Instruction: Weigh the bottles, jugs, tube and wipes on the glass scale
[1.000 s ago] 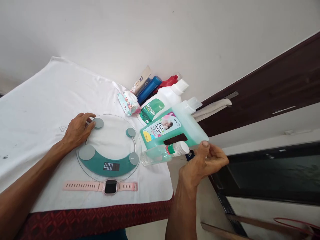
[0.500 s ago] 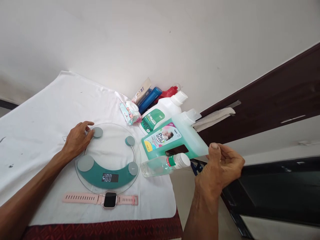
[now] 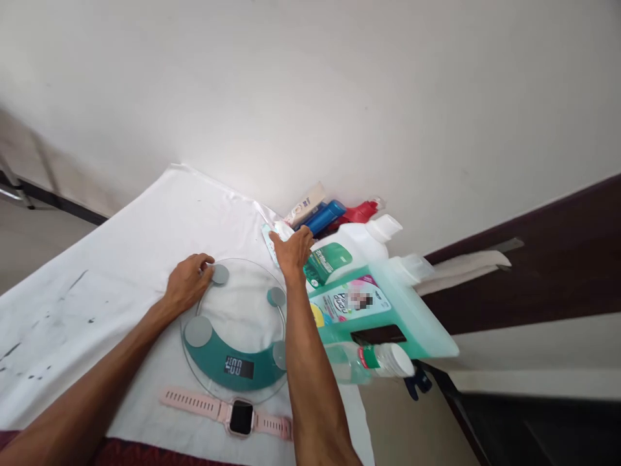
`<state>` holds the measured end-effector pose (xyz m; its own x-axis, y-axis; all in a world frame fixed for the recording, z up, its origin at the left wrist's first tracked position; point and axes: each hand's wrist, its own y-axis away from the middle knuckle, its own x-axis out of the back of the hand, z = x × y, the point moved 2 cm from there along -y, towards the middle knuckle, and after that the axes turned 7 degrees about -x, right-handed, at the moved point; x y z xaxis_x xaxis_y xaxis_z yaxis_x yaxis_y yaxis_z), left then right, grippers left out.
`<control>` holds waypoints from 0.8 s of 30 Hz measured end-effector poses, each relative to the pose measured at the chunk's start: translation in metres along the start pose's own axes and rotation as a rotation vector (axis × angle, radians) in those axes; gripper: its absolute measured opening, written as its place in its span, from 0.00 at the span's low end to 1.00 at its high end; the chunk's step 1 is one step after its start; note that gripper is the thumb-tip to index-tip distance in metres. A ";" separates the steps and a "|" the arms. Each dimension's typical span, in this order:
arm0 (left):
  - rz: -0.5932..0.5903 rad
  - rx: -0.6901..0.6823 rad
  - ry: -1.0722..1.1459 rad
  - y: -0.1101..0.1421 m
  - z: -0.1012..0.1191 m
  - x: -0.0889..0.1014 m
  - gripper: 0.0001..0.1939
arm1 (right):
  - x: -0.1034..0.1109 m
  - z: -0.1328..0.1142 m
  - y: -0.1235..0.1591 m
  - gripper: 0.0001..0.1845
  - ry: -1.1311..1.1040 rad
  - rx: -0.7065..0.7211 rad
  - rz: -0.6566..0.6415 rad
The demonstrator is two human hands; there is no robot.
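My left hand (image 3: 189,283) rests at the far left rim of a round glass bathroom scale (image 3: 237,372). Its fingers are bent and slightly apart beside a grey pad, without a closed grip. The scale's display is lit. Over a small pack of wet wipes (image 3: 268,241) my right hand (image 3: 294,252) is spread, thumb apart from the fingers, and covers much of the pack. Whether it touches the pack I cannot tell. A smartwatch (image 3: 240,417) with a pink strap lies along the scale's near edge, partly behind my right forearm.
Right of my forearm are a green detergent jug (image 3: 422,317), a white detergent jug (image 3: 356,241) and a clear bottle (image 3: 347,362). A blue bottle (image 3: 327,217), a beige box (image 3: 305,204) and a red bottle (image 3: 363,212) lie by the wall. White cloth (image 3: 130,239) covers the table.
My right hand has moved from beside the green jug's lower right leftward and away from me to the wipes. My left hand stays at the scale's rim. The view has shifted.
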<state>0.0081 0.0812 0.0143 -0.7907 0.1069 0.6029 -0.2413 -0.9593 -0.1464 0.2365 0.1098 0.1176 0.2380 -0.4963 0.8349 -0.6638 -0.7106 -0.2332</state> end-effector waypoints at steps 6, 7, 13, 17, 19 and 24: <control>0.011 0.017 0.023 -0.002 -0.005 -0.007 0.11 | -0.034 0.014 -0.047 0.41 0.093 -0.104 -0.133; 0.008 0.017 0.026 -0.002 -0.005 -0.007 0.11 | -0.034 0.017 -0.049 0.41 0.100 -0.113 -0.137; -0.006 0.025 0.015 0.000 -0.005 -0.006 0.11 | -0.033 0.019 -0.031 0.37 0.023 -0.086 -0.032; -0.021 0.017 -0.007 -0.002 -0.003 -0.005 0.11 | -0.009 0.014 0.005 0.40 -0.067 0.002 0.092; -0.026 0.013 -0.018 -0.003 -0.003 -0.005 0.12 | 0.013 0.014 0.029 0.42 -0.133 0.106 0.151; -0.030 -0.006 -0.027 -0.004 -0.002 -0.003 0.15 | 0.060 0.029 0.092 0.36 -0.215 0.242 0.017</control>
<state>0.0100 0.0854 0.0115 -0.7678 0.1287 0.6276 -0.2681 -0.9543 -0.1322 0.2104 -0.0004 0.1319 0.3899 -0.5844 0.7117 -0.4870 -0.7868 -0.3793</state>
